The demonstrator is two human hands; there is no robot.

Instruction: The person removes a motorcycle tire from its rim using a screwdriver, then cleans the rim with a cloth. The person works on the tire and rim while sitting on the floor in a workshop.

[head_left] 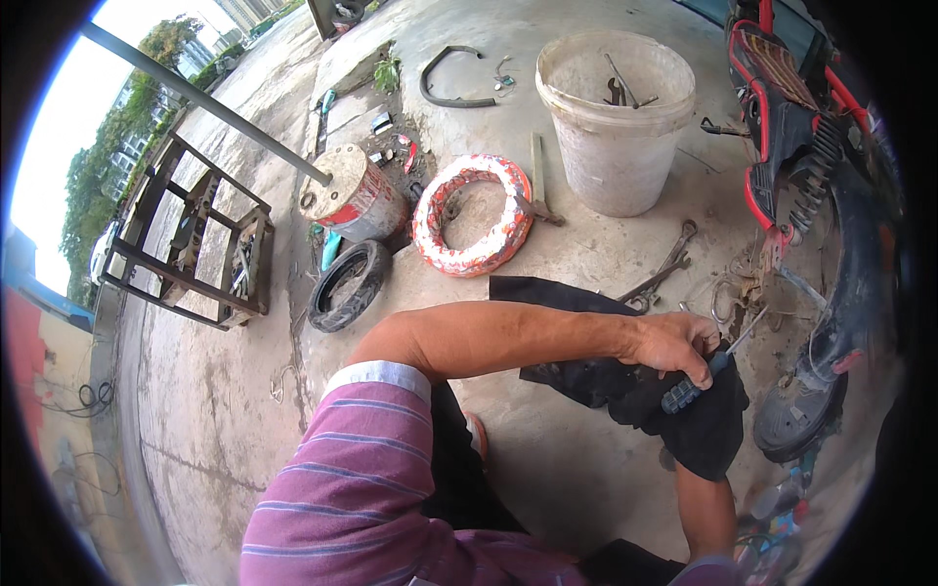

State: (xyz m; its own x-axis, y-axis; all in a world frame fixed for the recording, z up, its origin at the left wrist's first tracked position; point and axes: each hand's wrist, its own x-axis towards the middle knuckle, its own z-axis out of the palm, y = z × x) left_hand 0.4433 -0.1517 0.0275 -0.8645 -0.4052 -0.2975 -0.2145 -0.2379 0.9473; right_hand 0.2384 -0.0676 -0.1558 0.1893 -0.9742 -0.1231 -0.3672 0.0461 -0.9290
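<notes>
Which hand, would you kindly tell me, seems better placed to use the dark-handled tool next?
Probably the left: the left hand grips the dark-handled tool, whose thin shaft points forward and right. The right hand cannot be seen; only the right forearm shows, partly hidden by the black cloth.

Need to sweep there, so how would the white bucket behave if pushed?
The bucket might tip if pushed high, as it narrows toward its base. It's probably stiff, given its even, round shape. The tools inside could rattle or slide.
</notes>
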